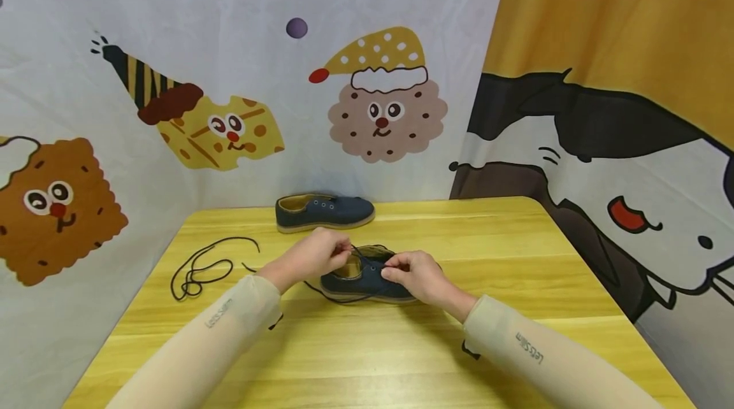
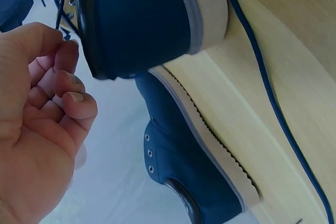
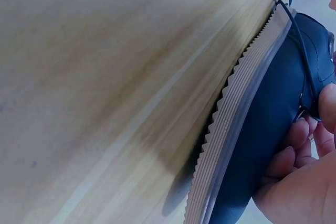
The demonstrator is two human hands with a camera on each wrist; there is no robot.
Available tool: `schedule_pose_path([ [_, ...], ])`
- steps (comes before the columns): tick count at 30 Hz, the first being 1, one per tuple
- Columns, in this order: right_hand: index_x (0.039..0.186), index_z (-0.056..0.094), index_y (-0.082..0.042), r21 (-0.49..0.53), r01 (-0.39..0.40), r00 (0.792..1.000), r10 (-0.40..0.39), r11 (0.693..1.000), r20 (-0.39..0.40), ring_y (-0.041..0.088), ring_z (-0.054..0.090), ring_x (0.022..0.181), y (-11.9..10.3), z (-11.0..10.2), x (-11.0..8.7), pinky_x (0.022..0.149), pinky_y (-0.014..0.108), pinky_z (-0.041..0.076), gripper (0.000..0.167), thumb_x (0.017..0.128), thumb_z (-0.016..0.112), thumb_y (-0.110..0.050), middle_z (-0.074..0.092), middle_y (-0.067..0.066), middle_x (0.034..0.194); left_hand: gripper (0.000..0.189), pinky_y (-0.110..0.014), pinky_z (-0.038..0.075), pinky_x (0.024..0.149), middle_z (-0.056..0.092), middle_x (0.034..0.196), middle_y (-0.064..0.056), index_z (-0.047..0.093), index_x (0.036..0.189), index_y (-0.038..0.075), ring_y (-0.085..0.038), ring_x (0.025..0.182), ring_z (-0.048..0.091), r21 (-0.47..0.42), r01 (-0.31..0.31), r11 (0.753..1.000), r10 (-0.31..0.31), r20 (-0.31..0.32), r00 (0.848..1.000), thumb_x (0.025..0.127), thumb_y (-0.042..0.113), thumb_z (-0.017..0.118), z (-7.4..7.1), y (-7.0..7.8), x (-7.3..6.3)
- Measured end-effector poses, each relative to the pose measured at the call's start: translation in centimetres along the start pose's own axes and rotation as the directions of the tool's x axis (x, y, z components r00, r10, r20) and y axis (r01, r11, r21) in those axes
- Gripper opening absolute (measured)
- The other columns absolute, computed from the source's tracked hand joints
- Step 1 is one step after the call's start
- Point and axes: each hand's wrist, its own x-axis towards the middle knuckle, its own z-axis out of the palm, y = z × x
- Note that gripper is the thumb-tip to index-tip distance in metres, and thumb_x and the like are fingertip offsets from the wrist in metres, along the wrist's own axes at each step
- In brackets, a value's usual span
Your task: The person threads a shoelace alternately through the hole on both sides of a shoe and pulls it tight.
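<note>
Left hand (image 1: 318,253): thumb and forefinger brought together in a pinch on a dark lace (image 1: 357,250), above the opening of the near shoe (image 1: 367,283). Right hand (image 1: 421,275): thumb and fingertips closed on the near shoe's eyelet flap; whether lace is caught there too cannot be told.

Backdrop (image 1: 229,1): printed cloth, white, with a hatted cheese and biscuit characters; mustard panel at right bearing a black-and-white animal.

Table (image 1: 355,358): yellow wood-grain top, standing before the backdrop.

Sleeves (image 1: 201,345): pale, one on each arm, dark lettering.

Shoes, two: navy uppers, pale ribbed soles, tan lining. Near shoe at mid-table, between the hands, toe toward the right. Far shoe (image 1: 344,213) near the back edge, upright on its sole, toe likewise to the right.

Laces: one at the near shoe, trailing along its near side. Loose lace (image 1: 192,291), dark, looped on the table at left, well apart from the far shoe.

Eyelets (image 2: 150,153): small, metal, three showing on the far shoe.
</note>
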Motion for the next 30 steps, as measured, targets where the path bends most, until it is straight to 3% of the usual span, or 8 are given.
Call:
schedule_pose_path([
  [8,0.102,0.072,-0.026,0.016,0.014,1.0,-0.014,1.0,0.012,0.01,0.061,0.078,0.1,0.0,-0.3,0.067,0.031,0.051,0.017,0.09,0.069,-0.037,0.065,-0.01,0.092,0.016,-0.026,0.044,0.056,0.055,0.069,0.012,0.06,0.077,0.02,-0.006,0.057,0.047,0.015,0.056,0.998,-0.055,-0.048,0.997,0.09,0.01,0.063,-1.2,-1.2,-1.8],
  [13,0.104,0.073,-0.025,-0.025,0.04,0.999,-0.04,0.999,-0.005,0.007,0.061,0.079,0.0,0.0,-0.3,0.068,0.029,0.052,0.018,0.089,0.07,-0.035,0.066,-0.012,0.093,0.015,-0.026,0.042,0.054,0.054,0.068,0.011,0.061,0.078,0.018,-0.005,0.054,0.044,0.019,0.082,0.996,-0.08,-0.089,0.993,0.089,0.009,0.065,-2.2,-2.4,-3.2],
  [20,0.106,0.073,-0.023,-0.05,0.047,0.999,-0.047,0.998,-0.008,0.005,0.061,0.079,0.0,0.0,-0.3,0.068,0.028,0.052,0.02,0.089,0.07,-0.035,0.066,-0.013,0.094,0.013,-0.027,0.042,0.054,0.055,0.069,0.009,0.061,0.081,0.019,-0.006,0.054,0.044,-0.047,0.174,0.984,-0.176,-0.05,0.983,0.091,0.011,0.063,-3.1,-3.6,-4.9],
  [30,0.106,0.073,-0.023,-0.041,0.058,0.998,-0.059,0.997,-0.01,0.006,0.061,0.078,0.2,0.1,-0.2,0.067,0.029,0.052,0.02,0.089,0.071,-0.034,0.066,-0.013,0.092,0.008,-0.03,0.043,0.057,0.055,0.072,0.007,0.061,0.085,0.017,-0.009,0.057,0.045,-0.042,0.237,0.971,-0.238,-0.024,0.971,0.092,0.014,0.061,-4.0,-4.4,-6.2],
])
